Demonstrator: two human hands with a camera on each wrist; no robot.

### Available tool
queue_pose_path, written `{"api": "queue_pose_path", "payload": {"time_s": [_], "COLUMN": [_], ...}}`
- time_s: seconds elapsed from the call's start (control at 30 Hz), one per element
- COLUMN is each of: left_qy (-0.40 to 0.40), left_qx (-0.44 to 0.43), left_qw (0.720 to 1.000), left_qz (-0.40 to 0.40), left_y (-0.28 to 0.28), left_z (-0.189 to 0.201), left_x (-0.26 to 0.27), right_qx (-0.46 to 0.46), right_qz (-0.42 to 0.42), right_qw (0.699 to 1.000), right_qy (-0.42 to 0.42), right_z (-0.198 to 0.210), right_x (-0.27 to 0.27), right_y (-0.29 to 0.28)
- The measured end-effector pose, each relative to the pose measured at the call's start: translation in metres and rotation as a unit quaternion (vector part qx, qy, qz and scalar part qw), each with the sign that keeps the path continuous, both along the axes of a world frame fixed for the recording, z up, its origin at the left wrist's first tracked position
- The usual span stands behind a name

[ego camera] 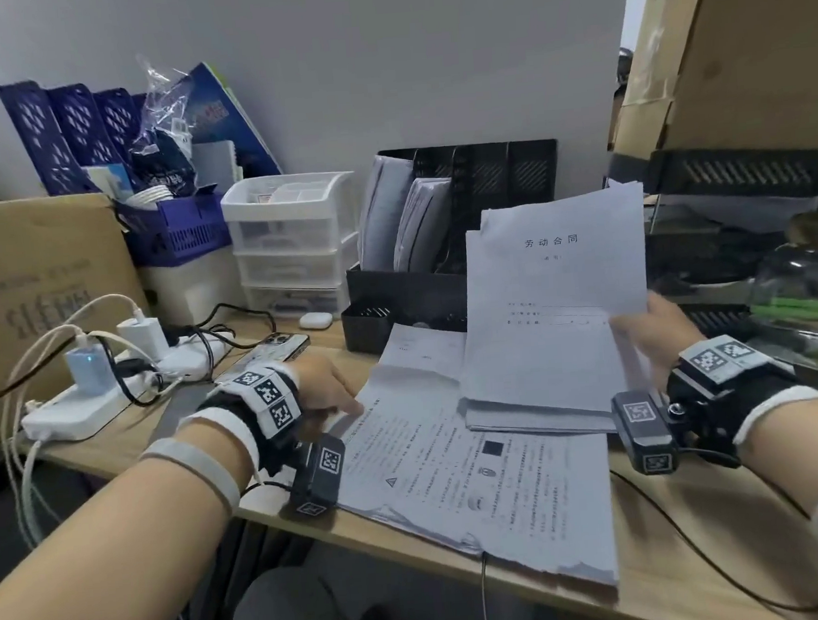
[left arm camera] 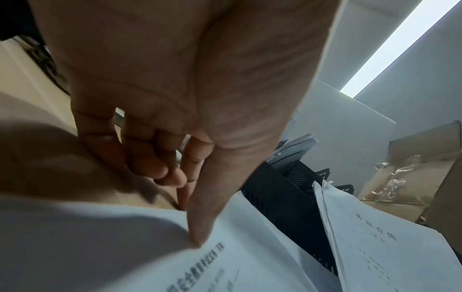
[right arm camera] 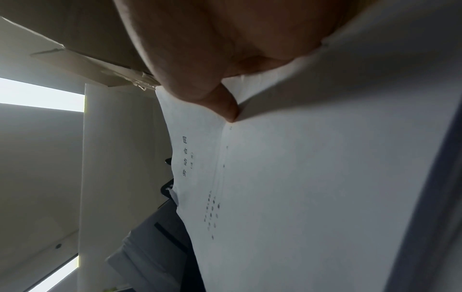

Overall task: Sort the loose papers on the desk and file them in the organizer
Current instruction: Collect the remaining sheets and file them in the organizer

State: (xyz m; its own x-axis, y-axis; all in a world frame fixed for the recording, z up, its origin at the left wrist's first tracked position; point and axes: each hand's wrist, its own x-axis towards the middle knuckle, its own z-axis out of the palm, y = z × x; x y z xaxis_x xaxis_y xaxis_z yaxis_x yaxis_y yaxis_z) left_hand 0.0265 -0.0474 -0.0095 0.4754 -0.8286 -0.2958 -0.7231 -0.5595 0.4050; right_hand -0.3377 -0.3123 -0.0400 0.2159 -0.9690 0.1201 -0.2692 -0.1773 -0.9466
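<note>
While gripped: one sheaf (ego camera: 551, 300), two hands (ego camera: 650, 327).

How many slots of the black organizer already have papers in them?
2. The two leftmost slots of the black organizer hold paper bundles: one at the far left, one beside it. The held contract sheets hide the lower right slots.

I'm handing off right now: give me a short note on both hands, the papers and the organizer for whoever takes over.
Right hand: grips the contract bundle by its right edge, lifted and tilted toward the black organizer.
Left hand: thumb presses the left edge of the flat paper stack on the desk; other fingers curled.
Done: two organizer slots already hold papers.
Left: file the held bundle, then sort the stack and the sheets behind it.
</note>
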Motion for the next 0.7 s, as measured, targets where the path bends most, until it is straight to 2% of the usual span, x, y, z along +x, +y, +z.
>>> {"api": "queue_pose_path", "payload": {"time_s": [0.07,0.2,0.27,0.33,0.47,0.53,0.6,0.7], "left_qy": [0.009,0.007,0.035,0.059,0.053,0.032,0.034,0.077], "left_qx": [0.010,-0.004,-0.011,-0.019,-0.045,-0.024,-0.006,-0.045], "left_qw": [1.000,0.999,0.998,0.997,0.997,0.999,0.998,0.991], "left_qz": [-0.014,-0.043,-0.043,-0.040,-0.025,-0.028,-0.046,-0.103], "left_y": [-0.002,-0.011,-0.017,-0.026,-0.051,-0.061,-0.070,-0.077], "left_z": [0.000,-0.001,0.001,0.003,0.010,0.013,0.010,0.006], "left_x": [-0.002,-0.003,-0.010,-0.017,-0.023,-0.026,-0.023,-0.017], "right_qx": [0.000,-0.002,0.004,0.023,0.056,0.054,0.052,0.055], "right_qz": [-0.011,-0.013,-0.009,0.015,0.083,0.096,0.105,0.101], "right_qw": [1.000,1.000,1.000,1.000,0.992,0.989,0.986,0.987], "right_qy": [-0.004,-0.005,-0.005,0.008,0.075,0.101,0.116,0.113], "right_z": [-0.005,0.009,0.012,0.016,0.012,0.002,-0.005,-0.017], "right_x": [-0.008,-0.013,-0.014,-0.012,-0.006,-0.005,-0.007,-0.013], "right_y": [-0.008,0.022,0.027,0.039,0.053,0.051,0.044,0.035]}}
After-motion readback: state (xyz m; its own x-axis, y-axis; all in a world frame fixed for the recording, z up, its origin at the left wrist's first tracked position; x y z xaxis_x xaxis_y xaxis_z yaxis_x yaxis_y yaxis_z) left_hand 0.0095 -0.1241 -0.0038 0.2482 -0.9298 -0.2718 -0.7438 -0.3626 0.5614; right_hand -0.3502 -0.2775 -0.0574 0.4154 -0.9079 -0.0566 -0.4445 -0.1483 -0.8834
